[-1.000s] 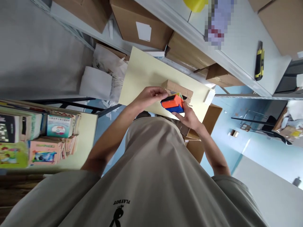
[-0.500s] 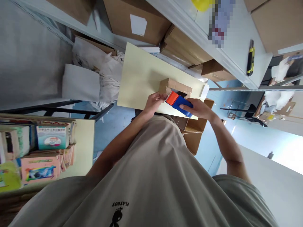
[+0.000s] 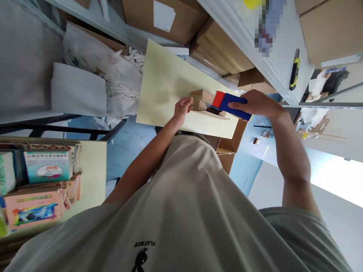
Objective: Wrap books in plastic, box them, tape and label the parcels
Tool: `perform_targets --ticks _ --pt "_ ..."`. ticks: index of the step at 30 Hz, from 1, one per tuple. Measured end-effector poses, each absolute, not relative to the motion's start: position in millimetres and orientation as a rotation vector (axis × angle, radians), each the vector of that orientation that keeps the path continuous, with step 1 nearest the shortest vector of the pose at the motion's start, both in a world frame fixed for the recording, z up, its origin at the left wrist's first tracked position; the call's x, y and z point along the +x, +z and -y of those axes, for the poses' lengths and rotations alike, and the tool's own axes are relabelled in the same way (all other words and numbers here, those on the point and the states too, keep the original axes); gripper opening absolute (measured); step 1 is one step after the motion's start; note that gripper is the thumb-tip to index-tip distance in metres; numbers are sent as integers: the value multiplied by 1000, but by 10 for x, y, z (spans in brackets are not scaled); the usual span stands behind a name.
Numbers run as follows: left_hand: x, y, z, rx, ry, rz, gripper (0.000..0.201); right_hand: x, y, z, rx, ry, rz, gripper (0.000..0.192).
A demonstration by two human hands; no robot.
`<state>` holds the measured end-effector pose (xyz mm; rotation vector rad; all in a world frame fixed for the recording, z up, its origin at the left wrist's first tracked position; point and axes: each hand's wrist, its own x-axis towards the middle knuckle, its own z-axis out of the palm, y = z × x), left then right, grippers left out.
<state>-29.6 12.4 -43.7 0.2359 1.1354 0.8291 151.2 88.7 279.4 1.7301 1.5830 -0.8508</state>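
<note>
Right grip (image 3: 256, 102) wrapped round a blue-and-red dispenser (image 3: 235, 106), just by the cardboard box (image 3: 199, 105); left grip (image 3: 182, 108) near it, can't tell if pinching. Probably taping; next needs steady tension imo.

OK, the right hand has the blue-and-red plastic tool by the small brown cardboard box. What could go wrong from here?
The tool in the right hand is close to the box and might knock it across the pale yellow board. The open cardboard flap on the box's near side could catch or bend. The left hand is at the box's left end; if its grip is loose, which I can't tell, the box could slide.
</note>
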Motion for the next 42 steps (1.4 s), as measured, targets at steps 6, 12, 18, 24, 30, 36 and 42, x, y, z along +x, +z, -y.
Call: perform_targets --ticks 6,12,18,24,30,36,42 --pt "-112 -600 -243 229 806 -1185 37 1587 2563 -999 1704 -790 -1710 70" --pt "-41 -641 -262 301 824 -1205 38 1600 2406 -1022 1698 -784 -1797 69" --pt "48 -717 -205 389 844 -1309 37 1516 2278 -1043 1693 -775 -1740 73" --pt "186 -853 -193 517 849 -1369 24 1482 2136 -1017 1693 -791 -1832 68" --pt "157 -938 -208 492 796 -1464 26 1514 2101 -1052 1674 -787 -1845 70" --pt "-61 -523 16 861 899 -1126 77 1561 2116 -1065 1650 -827 -1871 70" --pt "163 -390 165 1056 812 -974 122 1577 2115 -1019 1659 -810 -1810 74"
